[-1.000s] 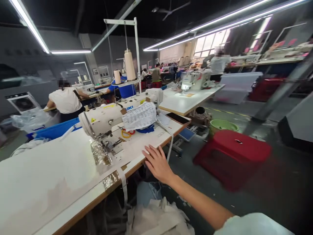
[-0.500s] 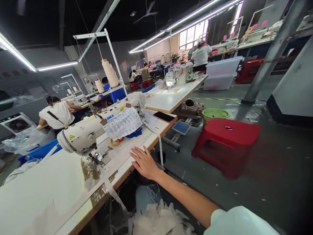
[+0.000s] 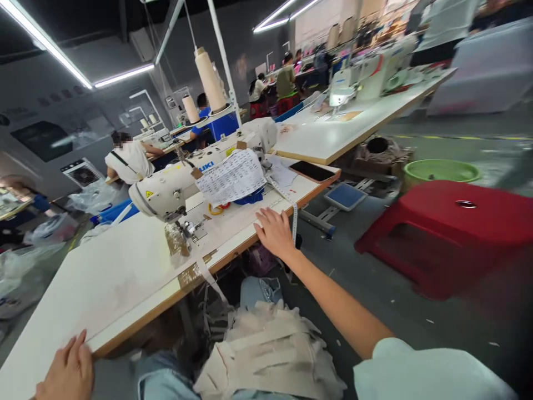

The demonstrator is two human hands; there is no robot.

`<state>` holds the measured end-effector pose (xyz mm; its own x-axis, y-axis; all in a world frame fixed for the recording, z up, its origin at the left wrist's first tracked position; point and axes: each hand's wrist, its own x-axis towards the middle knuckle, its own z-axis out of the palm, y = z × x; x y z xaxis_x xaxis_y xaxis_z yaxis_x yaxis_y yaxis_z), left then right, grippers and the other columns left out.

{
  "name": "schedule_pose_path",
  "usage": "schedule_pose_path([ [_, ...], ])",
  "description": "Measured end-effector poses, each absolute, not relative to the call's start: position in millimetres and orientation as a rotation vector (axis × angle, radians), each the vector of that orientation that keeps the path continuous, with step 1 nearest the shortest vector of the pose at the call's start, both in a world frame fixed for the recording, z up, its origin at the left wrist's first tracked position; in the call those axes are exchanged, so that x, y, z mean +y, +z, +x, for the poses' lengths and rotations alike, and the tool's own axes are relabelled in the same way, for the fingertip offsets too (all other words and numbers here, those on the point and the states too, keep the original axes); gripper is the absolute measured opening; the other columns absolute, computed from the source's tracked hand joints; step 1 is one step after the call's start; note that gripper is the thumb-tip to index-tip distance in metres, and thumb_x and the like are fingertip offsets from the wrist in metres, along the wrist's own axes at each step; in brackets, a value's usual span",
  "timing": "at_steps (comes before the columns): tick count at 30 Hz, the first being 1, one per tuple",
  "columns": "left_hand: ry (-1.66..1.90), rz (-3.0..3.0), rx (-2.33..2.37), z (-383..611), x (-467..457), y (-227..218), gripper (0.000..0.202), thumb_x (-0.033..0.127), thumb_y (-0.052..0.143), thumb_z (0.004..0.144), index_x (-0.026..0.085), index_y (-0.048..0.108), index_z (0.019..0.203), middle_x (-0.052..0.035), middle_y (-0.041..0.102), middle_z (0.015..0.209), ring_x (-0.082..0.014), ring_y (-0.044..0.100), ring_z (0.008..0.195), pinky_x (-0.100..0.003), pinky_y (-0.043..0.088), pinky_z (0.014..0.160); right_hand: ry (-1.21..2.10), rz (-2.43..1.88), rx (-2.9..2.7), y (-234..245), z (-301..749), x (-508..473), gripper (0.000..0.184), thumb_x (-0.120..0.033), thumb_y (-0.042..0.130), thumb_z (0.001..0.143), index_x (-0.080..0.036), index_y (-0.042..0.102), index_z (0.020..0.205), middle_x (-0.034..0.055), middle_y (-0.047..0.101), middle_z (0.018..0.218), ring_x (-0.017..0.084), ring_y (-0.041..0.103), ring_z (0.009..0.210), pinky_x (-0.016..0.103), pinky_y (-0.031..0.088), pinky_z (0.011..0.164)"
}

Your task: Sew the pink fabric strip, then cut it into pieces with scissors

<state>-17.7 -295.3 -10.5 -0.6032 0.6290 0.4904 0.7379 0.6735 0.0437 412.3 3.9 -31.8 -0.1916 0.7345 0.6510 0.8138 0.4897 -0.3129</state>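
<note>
My right hand (image 3: 275,233) rests with spread fingers on the front edge of the white sewing table (image 3: 125,278), holding nothing. At the lower left, my left hand (image 3: 69,366) lies on the same table's edge, fingers stretched out. Between them stands a white sewing machine (image 3: 160,194) with a strip of pale fabric (image 3: 213,280) hanging over the edge near its needle. A written paper sheet (image 3: 233,176) leans on the machine. Near my right hand a tape measure (image 3: 285,194) hangs off the table. A heap of cream fabric pieces (image 3: 270,344) covers my lap.
A phone (image 3: 312,170) lies at the table's right end. A red stool (image 3: 462,216) and a green basket (image 3: 441,169) stand on the floor to the right. Thread cones (image 3: 208,80) rise behind the machine. Several people sit at other machines farther back.
The view has swung left, so the table and stool sit farther right. My left hand has come into view on the table edge. My right hand still rests on the edge.
</note>
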Motion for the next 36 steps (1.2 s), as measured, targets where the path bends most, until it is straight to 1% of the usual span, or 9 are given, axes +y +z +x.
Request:
schedule_pose_path([
  [3,-0.389,-1.054,-2.473,-32.7,-297.5,-14.3,0.048,0.037,0.032,0.085,0.029,0.056,0.125,-0.0124,0.06,0.126,-0.0367,0.058,0.109,-0.061,0.046,0.081,-0.157,-1.285,-1.928,-31.8,411.0,0.8,0.042,-0.032,0.034,0.096,-0.011,0.057,0.124,0.0192,0.051,0.134,0.037,0.039,0.128,0.062,0.023,0.106],
  [7,-0.415,-1.154,-2.356,-32.6,-295.9,-13.7,0.048,0.043,0.03,0.09,0.018,0.058,0.12,-0.019,0.057,0.128,-0.0399,0.049,0.122,-0.065,0.041,0.088,-0.18,-1.044,-2.156,-32.4,401.0,-9.4,0.043,-0.035,0.034,0.097,-0.013,0.053,0.129,0.0144,0.048,0.139,0.03,0.036,0.133,0.056,0.022,0.11],
  [10,-0.468,-1.468,-2.131,-19.5,-287.9,-12.5,0.047,0.042,0.037,0.091,0.017,0.051,0.127,-0.0189,0.054,0.131,-0.0361,0.042,0.13,-0.058,0.037,0.1,-0.154,-0.837,-2.353,-35.8,392.0,-12.9,0.047,-0.043,0.034,0.098,-0.017,0.049,0.134,0.0121,0.045,0.143,0.029,0.034,0.135,0.055,0.021,0.112],
  [13,-0.493,-1.773,-2.035,-9.6,-277.0,-14.0,0.049,0.041,0.046,0.09,0.02,0.044,0.134,-0.0157,0.051,0.134,-0.0303,0.046,0.126,-0.048,0.039,0.102,-0.163,-0.751,-2.412,-39.9,387.4,-11.5,0.049,-0.045,0.037,0.096,-0.017,0.047,0.136,0.0127,0.046,0.141,0.03,0.035,0.134,0.055,0.022,0.111],
  [18,-0.605,-1.707,-2.104,-9.0,-276.2,-22.7,0.04,0.042,0.057,0.085,0.022,0.058,0.12,-0.0117,0.058,0.115,-0.0275,0.054,0.107,-0.043,0.045,0.092,-0.183,-0.72,-2.343,-43.1,386.6,-11.8,0.041,-0.035,0.045,0.093,-0.017,0.051,0.129,0.0135,0.055,0.128,0.03,0.045,0.122,0.053,0.031,0.106],
  [23,-0.777,-1.454,-2.108,-10.3,-304.8,-35.7,0.023,0.033,0.047,0.091,0.018,0.064,0.095,-0.0087,0.061,0.09,-0.0229,0.057,0.091,-0.039,0.046,0.084,-0.19,-0.764,-2.158,-49.2,377.0,-32.8,0.02,-0.025,0.047,0.092,-0.021,0.065,0.099,0.0082,0.063,0.098,0.026,0.056,0.095,0.051,0.036,0.102],
  [28,-0.797,-0.983,-2.286,-21.6,-364.9,-73.2,0.031,0.038,0.042,0.089,0.014,0.06,0.094,-0.011,0.062,0.089,-0.0247,0.057,0.09,-0.04,0.045,0.085,0.044,-0.716,-2.179,-66.7,344.6,-90.8,0.015,-0.022,0.051,0.09,-0.024,0.066,0.09,0.005,0.064,0.09,0.023,0.056,0.09,0.047,0.039,0.097],
  [33,-0.603,-0.637,-2.906,-20.3,-436.2,-130.4,0.037,0.035,0.046,0.078,0.01,0.06,0.101,-0.0149,0.064,0.092,-0.0307,0.059,0.093,-0.046,0.047,0.085,0.437,-0.405,-2.534,-91.4,321.1,-137.3,0.024,-0.023,0.041,0.096,-0.022,0.064,0.101,0.0053,0.066,0.096,0.021,0.057,0.092,0.046,0.033,0.103],
  [36,-0.63,-0.678,-2.989,0.2,-446.3,-147.1,0.043,0.031,0.048,0.074,0.007,0.058,0.107,-0.0184,0.064,0.099,-0.032,0.06,0.096,-0.046,0.049,0.084,0.603,-0.543,-2.676,-108.4,328.6,-143.2,0.026,-0.029,0.039,0.097,-0.02,0.063,0.102,0.007,0.067,0.095,0.022,0.058,0.09,0.042,0.041,0.09],
])
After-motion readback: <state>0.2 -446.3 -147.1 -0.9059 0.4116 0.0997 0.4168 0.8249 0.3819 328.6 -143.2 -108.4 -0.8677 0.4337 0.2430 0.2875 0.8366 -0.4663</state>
